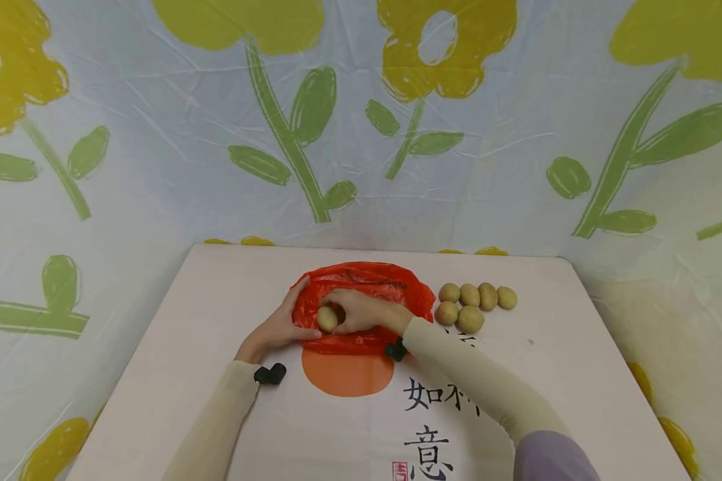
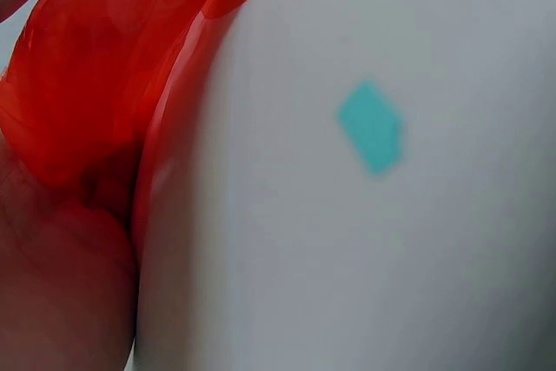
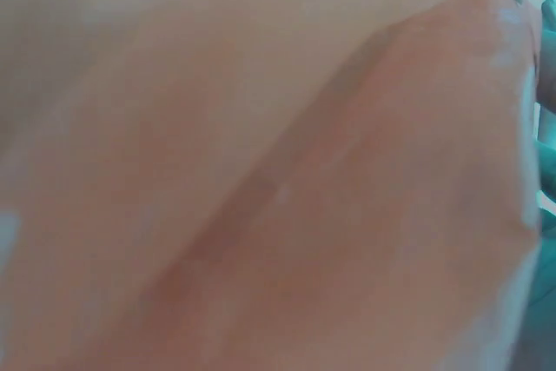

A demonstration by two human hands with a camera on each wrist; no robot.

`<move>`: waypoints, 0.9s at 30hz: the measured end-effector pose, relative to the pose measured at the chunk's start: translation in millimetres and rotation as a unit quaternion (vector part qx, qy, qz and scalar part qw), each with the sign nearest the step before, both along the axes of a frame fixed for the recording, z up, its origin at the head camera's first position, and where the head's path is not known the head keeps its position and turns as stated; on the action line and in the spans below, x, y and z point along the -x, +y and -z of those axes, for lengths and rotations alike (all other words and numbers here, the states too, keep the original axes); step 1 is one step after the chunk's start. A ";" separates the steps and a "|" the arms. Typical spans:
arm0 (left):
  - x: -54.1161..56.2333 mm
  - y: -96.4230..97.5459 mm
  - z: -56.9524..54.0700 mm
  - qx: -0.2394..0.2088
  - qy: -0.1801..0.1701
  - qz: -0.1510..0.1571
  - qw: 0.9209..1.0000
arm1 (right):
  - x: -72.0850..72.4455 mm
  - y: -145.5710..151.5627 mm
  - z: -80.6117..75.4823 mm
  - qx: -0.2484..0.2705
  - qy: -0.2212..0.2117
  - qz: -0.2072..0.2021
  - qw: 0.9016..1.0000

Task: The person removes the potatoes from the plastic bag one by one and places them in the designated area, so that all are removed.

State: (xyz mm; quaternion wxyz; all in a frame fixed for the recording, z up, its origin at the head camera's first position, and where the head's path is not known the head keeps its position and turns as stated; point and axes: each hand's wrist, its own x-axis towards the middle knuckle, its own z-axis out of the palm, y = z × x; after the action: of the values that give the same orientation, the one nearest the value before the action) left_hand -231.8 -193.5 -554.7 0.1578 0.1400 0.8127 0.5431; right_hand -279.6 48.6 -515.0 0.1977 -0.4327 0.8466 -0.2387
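Note:
A red plastic bag lies spread on the table with its mouth facing up. My right hand reaches over the bag from the right and grips a potato between thumb and fingers. My left hand rests along the bag's left side, fingers straight up the edge and thumb stretched out toward the potato. In the left wrist view, red plastic lies against the palm. Thin reddish film covers most of the right wrist view, hiding the potato there.
Several potatoes sit in two rows right of the bag, close to the right forearm. The white table mat bears an orange disc and black characters. Flower-printed cloth stands behind the table's far edge.

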 end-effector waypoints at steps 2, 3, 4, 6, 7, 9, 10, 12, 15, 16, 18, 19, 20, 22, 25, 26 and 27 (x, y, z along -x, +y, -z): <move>1.4 -0.5 0.0 -0.001 0.008 0.004 1.000 | 0.0 -0.8 -2.0 -0.002 -0.001 0.002 1.000; 2.0 -0.8 0.2 -0.001 0.012 0.006 1.000 | -0.1 -1.2 -2.8 -0.002 -0.002 0.003 1.000; 2.4 -1.1 0.3 -0.002 0.015 0.006 1.000 | -0.2 -1.7 -3.6 -0.002 -0.002 0.004 1.000; 2.7 -1.6 0.9 -0.003 0.018 0.004 1.000 | -0.6 -2.8 -4.3 -0.003 0.000 0.002 1.000; 2.6 -1.8 1.4 -0.004 0.018 0.002 1.000 | -0.7 -3.3 -4.2 -0.005 0.001 0.002 1.000; 1.8 -1.9 2.2 -0.005 0.016 -0.001 1.000 | -0.7 -3.8 -2.9 -0.008 0.000 0.004 1.000; 1.4 -1.8 2.6 -0.006 0.013 -0.003 1.000 | -0.4 -4.0 -2.1 -0.009 0.000 0.007 1.000; 0.3 -1.5 3.3 -0.004 0.009 -0.007 1.000 | 0.7 -3.9 -1.2 -0.007 -0.002 0.017 1.000; -1.0 -0.9 2.1 0.004 -0.001 -0.022 1.000 | 3.4 -2.7 -4.3 0.014 -0.015 0.046 0.999; -1.2 -0.6 1.5 0.007 -0.005 -0.027 1.000 | 4.7 -2.0 -5.8 0.021 -0.018 0.055 0.998; -1.7 -0.4 0.4 0.012 -0.012 -0.036 0.999 | 6.9 -0.3 -9.5 0.035 -0.027 0.071 0.997; -1.9 -0.3 -0.1 0.010 -0.016 -0.039 0.999 | 7.7 0.6 -11.5 0.039 -0.030 0.076 0.996; -2.0 -0.3 -0.3 0.009 -0.016 -0.039 0.999 | 8.4 1.7 -13.1 0.041 -0.029 0.079 0.996; -2.2 -0.8 0.4 0.006 -0.017 -0.040 0.999 | 8.3 4.0 -17.3 0.044 -0.031 0.081 0.995; -2.3 -2.1 1.9 0.001 -0.011 -0.038 0.999 | 5.7 9.2 -24.6 0.049 -0.031 0.087 0.995; -2.3 -2.4 2.4 0.001 -0.008 -0.037 0.999 | 4.4 11.6 -27.1 0.053 -0.034 0.091 0.994; -2.2 -2.4 2.8 0.000 -0.006 -0.036 0.999 | 3.1 14.3 -29.6 0.057 -0.036 0.095 0.993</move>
State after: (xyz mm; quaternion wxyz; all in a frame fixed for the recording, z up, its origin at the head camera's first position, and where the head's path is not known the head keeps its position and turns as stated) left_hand -229.6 -196.0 -557.6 0.1433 0.1070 0.8164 0.5491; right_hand -282.7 62.9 -485.4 0.1799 -0.3517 0.8613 -0.3195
